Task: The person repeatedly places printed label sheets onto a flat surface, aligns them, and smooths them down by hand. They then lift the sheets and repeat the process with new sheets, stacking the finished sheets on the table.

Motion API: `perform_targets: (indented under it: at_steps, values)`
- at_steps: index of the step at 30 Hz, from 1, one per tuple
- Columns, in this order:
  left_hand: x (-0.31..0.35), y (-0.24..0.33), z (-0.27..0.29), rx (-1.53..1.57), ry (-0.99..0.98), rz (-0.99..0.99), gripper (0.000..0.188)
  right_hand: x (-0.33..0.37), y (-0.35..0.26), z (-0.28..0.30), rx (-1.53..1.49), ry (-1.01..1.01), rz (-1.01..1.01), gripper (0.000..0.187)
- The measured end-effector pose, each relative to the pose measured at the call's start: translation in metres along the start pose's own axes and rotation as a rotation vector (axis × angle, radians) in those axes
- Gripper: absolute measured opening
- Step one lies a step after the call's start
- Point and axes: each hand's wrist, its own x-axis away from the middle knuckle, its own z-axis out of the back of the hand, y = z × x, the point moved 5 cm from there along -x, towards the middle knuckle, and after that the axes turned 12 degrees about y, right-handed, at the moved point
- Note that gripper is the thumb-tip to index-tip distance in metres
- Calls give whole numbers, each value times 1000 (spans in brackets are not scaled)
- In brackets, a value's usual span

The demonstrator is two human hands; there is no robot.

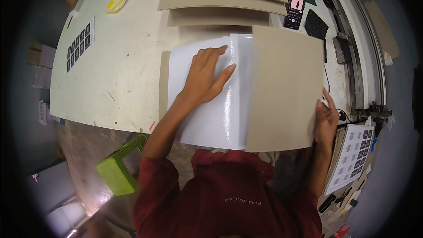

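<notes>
My left hand [203,77] lies on a glossy white sheet [202,123], its fingers spread and the thumb apart. The sheet has a shiny lengthwise fold or curl beside my fingertips. Under its left side shows the edge of a beige board [164,68]. To the right, a beige cardboard sheet [286,88] stands over the white sheet's right part and hides it. My right hand [326,117] holds the cardboard's right edge, thumb toward its face and fingers along the edge; part of the grip is hidden.
Beyond the sheets sits a stack of beige boards [222,2]. A phone [295,9] lies right of it. A metal rail [374,61] runs along the right. At left lie a printed sheet [81,44] and, below the table [110,70], a green stool [118,169].
</notes>
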Motion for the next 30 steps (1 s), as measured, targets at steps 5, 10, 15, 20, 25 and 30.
perform_targets:
  at_steps: [5,10,15,20,25,30]
  values:
    - [-5,-1,-22,-146,-127,-123,45,2,14,-29,72,-43,-85,45]
    - [-1,-5,-28,-217,-155,-169,44,2,23,-29,201,-90,-143,44]
    - [1,-4,-29,-255,-148,-188,43,4,17,-36,200,-83,-146,44]
    - [0,-5,-29,-258,-151,-184,43,2,18,-36,227,-90,-146,44]
    - [1,-6,-31,-255,-121,-205,43,3,23,-36,183,-74,-157,44]
    - [0,-5,-32,-273,-126,-204,44,0,23,-34,212,-71,-138,45]
